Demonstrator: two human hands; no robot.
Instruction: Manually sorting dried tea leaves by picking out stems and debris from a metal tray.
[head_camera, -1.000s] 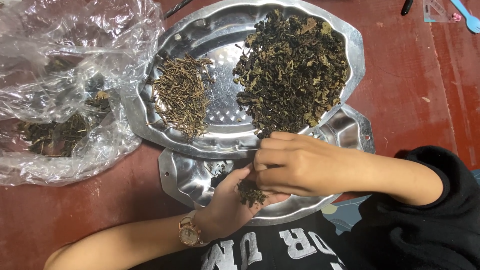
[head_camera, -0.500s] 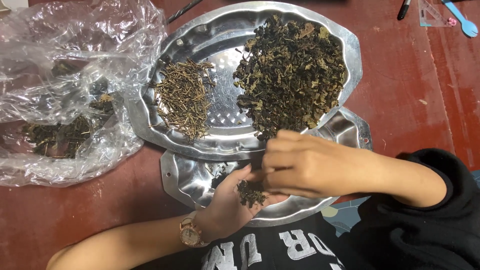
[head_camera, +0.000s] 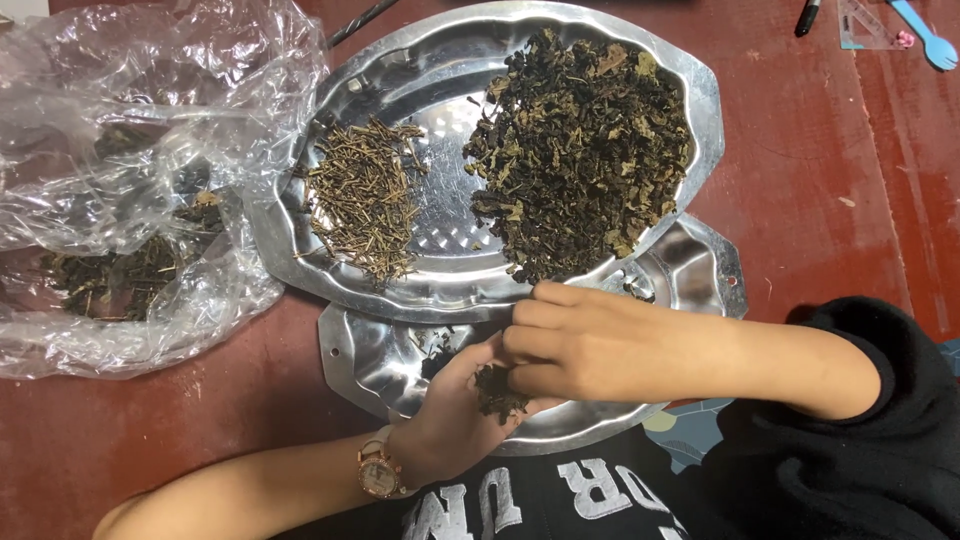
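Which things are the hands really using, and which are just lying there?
In use:
left hand cupping a clump of dried leaves
right hand picking at it
leaf pile and stem pile on the upper steel tray
lower steel tray
plastic bag with leaves

Lying about:
blue spoon
black pen

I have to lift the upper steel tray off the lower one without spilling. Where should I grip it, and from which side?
Grip the upper tray by its raised rim at the far right edge, coming from the right. That rim is bare and overhangs the table. The near edge lies over the lower tray beside both hands, and the plastic bag crowds the left. Keep it level: the leaf pile and stem pile lie loose.
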